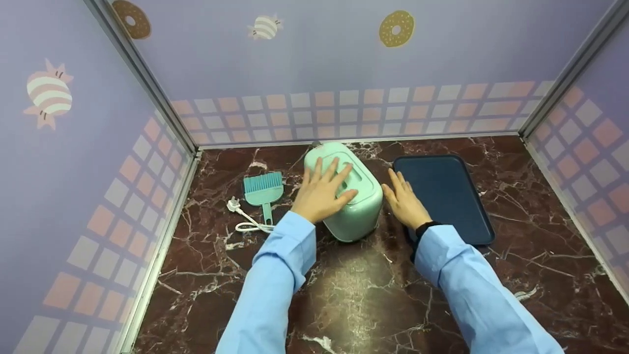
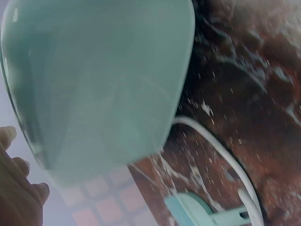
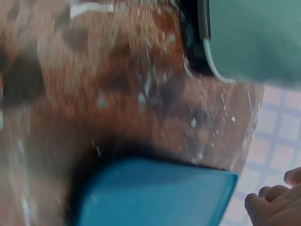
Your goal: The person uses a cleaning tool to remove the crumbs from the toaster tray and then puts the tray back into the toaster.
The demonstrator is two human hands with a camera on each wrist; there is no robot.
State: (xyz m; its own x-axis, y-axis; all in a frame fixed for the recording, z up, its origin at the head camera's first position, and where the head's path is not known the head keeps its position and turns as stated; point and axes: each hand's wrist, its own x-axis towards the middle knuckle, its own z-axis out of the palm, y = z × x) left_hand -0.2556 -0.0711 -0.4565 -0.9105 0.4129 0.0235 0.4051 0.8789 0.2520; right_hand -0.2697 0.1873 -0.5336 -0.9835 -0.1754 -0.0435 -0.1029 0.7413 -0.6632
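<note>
A mint-green toaster-like appliance (image 1: 351, 223) with rounded corners and recesses in its top stands on the dark marbled surface. My left hand (image 1: 319, 196) lies over its top with the fingers spread. In the left wrist view the appliance's smooth side (image 2: 103, 84) fills much of the picture, the left fingers (image 2: 22, 165) at the lower left. Close beside the appliance's right side is my right hand (image 1: 408, 204), fingers straight and nothing in them. Those right fingers (image 3: 270, 193) also show at the lower right in the right wrist view.
A dark blue tray (image 1: 447, 196) lies flat to the right, partly behind the right hand. To the left lies a small teal brush (image 1: 263, 189), near a white plug (image 1: 233, 204) and its coiled cord (image 1: 250, 226). Patterned walls (image 1: 314, 59) close off the back and sides.
</note>
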